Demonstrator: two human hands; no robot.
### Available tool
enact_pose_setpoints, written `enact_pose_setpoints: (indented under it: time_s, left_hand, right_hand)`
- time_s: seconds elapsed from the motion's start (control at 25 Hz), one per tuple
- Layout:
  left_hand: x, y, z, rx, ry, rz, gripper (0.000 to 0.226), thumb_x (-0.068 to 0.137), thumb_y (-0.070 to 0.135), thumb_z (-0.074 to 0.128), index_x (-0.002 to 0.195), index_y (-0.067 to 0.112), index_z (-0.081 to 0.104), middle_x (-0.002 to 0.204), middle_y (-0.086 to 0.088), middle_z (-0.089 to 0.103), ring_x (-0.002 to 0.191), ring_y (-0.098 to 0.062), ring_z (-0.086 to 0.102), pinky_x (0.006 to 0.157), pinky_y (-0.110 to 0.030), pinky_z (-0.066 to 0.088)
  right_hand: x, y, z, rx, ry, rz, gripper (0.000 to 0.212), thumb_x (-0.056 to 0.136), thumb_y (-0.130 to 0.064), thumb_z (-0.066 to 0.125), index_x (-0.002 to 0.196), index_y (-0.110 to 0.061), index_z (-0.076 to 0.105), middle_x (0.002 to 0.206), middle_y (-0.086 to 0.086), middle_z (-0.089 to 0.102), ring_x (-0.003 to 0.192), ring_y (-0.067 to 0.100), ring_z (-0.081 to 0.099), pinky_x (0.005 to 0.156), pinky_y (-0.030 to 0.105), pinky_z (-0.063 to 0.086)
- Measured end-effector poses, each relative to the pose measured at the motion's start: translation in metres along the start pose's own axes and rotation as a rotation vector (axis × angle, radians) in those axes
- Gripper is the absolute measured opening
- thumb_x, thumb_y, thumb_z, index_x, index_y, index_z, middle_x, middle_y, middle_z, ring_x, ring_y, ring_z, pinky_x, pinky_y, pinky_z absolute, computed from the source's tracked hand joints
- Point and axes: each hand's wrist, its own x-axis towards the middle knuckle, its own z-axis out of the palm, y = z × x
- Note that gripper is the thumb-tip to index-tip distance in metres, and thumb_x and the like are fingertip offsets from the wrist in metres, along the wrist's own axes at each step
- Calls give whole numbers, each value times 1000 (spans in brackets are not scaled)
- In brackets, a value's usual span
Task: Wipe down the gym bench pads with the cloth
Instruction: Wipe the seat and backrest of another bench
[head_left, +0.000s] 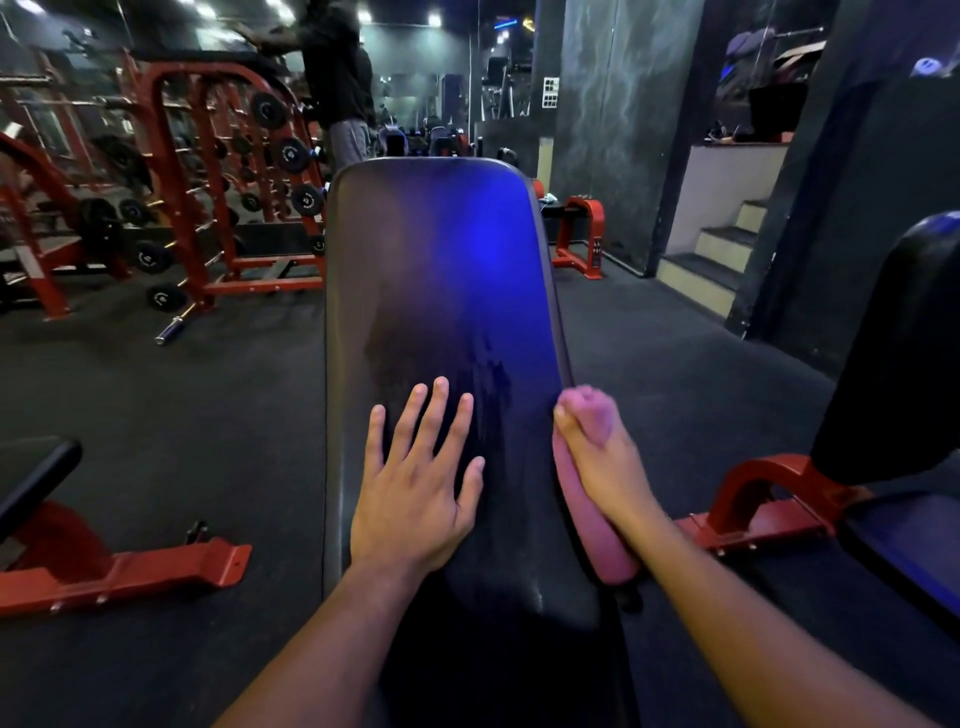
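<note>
— So, the left hand (415, 499) lies flat, fingers (434, 415) spread, on the back pad (441, 270); the right hand (597, 457) grips the pink cloth (587, 519) against the pad's right edge.

— Bunched like that, the cloth could slip off the edge, leaving the far end unwiped.

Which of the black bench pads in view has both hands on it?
The long black back pad in the centre: the left hand lies flat on it, the right hand presses the pink cloth on its right edge.
</note>
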Motion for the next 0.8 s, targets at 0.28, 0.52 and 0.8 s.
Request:
enact_pose_setpoints:
  time_s: [0.28,0.52,0.8]
  left_hand:
    - [4,-3,0,22,-85,23,69,103,57,32,164,26,27,173,-2,18,160,-24,14,127,-60,10]
    - [-3,-8,-31,-117,-361,27,89,90,83,-4,164,33,-9,170,7,-26,154,-11,-31,126,-44,-18]
    - [-183,31,-20,-32,-244,116,84,100,66,44,162,12,31,173,-9,18,158,-30,22,121,-52,24]
  right_hand:
    - [38,-42,15,-194,161,-31,50,99,-63,45,142,-38,38,130,2,53,111,27,61,91,46,52]
    - [-25,-29,-20,-439,-151,29,43,99,-56,46,136,-36,38,129,9,56,110,39,62,92,49,50]
    - [-31,-86,-60,-831,-82,-487,52,89,-56,52,133,-28,47,116,6,54,100,36,61,80,49,54]
